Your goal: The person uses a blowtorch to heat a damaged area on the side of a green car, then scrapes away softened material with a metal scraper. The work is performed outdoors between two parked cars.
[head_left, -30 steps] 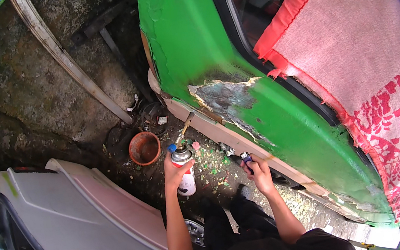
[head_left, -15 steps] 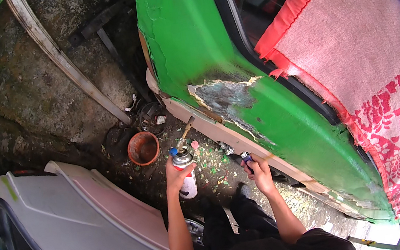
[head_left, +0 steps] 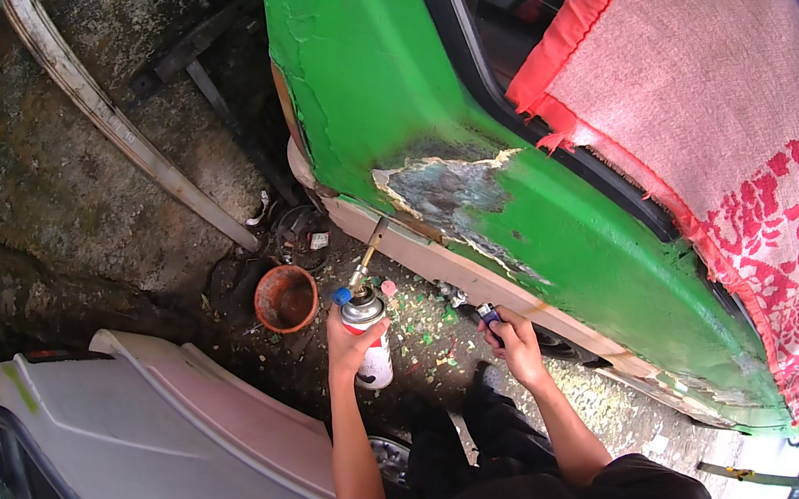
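Note:
My left hand [head_left: 349, 340] is wrapped round a white-and-red gas canister [head_left: 373, 364]. On its top sits a torch head with a blue knob [head_left: 342, 296] and a brass-coloured nozzle [head_left: 364, 263] angled up to the right, toward the green car. My right hand [head_left: 516, 343] grips a small blue lighter [head_left: 491, 316], a little right of the canister. In front of both hands, the green car panel [head_left: 340, 106] has a ragged patch [head_left: 448, 194] of peeled paint with grey showing.
A white car [head_left: 144, 455] stands at lower left. A pink towel [head_left: 703, 28] drapes the green car. A clay pot [head_left: 288, 315] and paint flakes lie on the ground [head_left: 95, 239], beside a long curved metal strip [head_left: 132, 133] and a dark metal frame [head_left: 210, 91].
The view has shifted very slightly. My hands hold the canister and lighter in nearly the same places, with little visible movement.

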Demonstrator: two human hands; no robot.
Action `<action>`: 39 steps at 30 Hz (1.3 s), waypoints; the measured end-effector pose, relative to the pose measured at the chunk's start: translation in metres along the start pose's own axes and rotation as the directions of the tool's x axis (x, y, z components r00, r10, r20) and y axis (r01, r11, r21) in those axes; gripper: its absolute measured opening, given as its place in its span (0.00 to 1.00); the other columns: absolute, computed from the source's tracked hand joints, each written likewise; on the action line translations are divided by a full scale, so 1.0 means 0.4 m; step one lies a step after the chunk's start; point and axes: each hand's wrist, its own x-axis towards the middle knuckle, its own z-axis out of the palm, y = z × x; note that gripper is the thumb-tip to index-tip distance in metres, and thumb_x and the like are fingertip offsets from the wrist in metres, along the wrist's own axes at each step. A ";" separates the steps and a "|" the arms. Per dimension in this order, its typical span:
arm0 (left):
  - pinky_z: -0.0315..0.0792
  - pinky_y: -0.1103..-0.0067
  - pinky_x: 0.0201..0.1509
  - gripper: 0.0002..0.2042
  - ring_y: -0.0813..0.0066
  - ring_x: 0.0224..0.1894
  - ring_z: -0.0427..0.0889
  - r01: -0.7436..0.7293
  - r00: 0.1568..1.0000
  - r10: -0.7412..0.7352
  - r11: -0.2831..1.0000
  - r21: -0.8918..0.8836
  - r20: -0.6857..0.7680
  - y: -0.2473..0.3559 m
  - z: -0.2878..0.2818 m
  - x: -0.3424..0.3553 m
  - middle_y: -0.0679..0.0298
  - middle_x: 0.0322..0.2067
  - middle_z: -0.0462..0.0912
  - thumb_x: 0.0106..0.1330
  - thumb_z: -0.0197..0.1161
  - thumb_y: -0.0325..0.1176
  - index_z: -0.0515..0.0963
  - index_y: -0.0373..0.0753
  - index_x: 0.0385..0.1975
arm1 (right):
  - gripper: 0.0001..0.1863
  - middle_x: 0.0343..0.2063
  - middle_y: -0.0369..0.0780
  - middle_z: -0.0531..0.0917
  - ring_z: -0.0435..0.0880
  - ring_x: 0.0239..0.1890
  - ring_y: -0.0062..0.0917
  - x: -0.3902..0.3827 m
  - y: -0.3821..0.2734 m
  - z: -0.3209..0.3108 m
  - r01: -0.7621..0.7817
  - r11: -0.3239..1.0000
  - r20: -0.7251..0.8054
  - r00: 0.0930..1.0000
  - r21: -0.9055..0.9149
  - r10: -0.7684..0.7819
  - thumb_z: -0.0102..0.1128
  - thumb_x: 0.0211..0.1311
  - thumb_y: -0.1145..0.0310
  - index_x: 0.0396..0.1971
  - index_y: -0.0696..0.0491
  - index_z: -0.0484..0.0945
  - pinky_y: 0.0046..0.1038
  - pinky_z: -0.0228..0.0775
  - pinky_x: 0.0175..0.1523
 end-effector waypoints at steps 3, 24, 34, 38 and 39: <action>0.74 0.77 0.48 0.26 0.77 0.40 0.81 -0.057 0.998 0.056 0.997 0.051 0.022 0.025 0.024 -0.003 0.64 0.39 0.81 0.48 0.76 0.27 0.72 0.35 0.47 | 0.10 0.16 0.29 0.65 0.58 0.17 0.11 -0.002 0.000 0.003 0.001 1.000 -0.003 1.000 0.009 -0.001 0.44 0.66 0.70 0.31 0.59 0.75 0.20 0.49 0.22; 0.74 0.76 0.47 0.25 0.76 0.39 0.80 -0.078 0.996 0.072 0.989 0.122 0.049 0.036 0.045 -0.029 0.64 0.36 0.81 0.45 0.77 0.28 0.73 0.36 0.43 | 0.11 0.16 0.28 0.65 0.59 0.17 0.12 -0.023 0.005 -0.024 -0.007 1.000 -0.052 0.999 0.012 0.007 0.45 0.66 0.69 0.31 0.59 0.75 0.20 0.49 0.22; 0.75 0.77 0.46 0.25 0.77 0.38 0.81 -0.006 1.000 0.004 0.994 0.108 0.014 -0.013 0.020 -0.068 0.65 0.37 0.82 0.47 0.77 0.27 0.73 0.37 0.45 | 0.11 0.17 0.30 0.65 0.58 0.17 0.12 -0.035 0.004 -0.026 0.017 0.999 -0.028 0.999 -0.027 -0.018 0.43 0.66 0.70 0.33 0.59 0.74 0.19 0.48 0.22; 0.75 0.78 0.46 0.24 0.77 0.37 0.81 -0.006 1.000 0.006 0.999 0.040 -0.002 -0.021 0.031 -0.081 0.64 0.36 0.82 0.48 0.76 0.27 0.73 0.36 0.44 | 0.11 0.17 0.30 0.65 0.57 0.18 0.12 -0.041 0.002 -0.019 0.005 0.999 -0.024 1.000 -0.040 -0.006 0.43 0.66 0.70 0.33 0.59 0.74 0.18 0.47 0.22; 0.75 0.78 0.45 0.24 0.77 0.37 0.81 -0.009 1.000 0.009 1.000 0.027 -0.008 -0.017 0.033 -0.076 0.64 0.36 0.82 0.48 0.76 0.27 0.73 0.36 0.44 | 0.11 0.17 0.30 0.65 0.58 0.18 0.11 -0.041 -0.001 -0.017 -0.001 1.000 -0.027 1.000 -0.025 0.000 0.43 0.66 0.70 0.32 0.59 0.74 0.19 0.48 0.22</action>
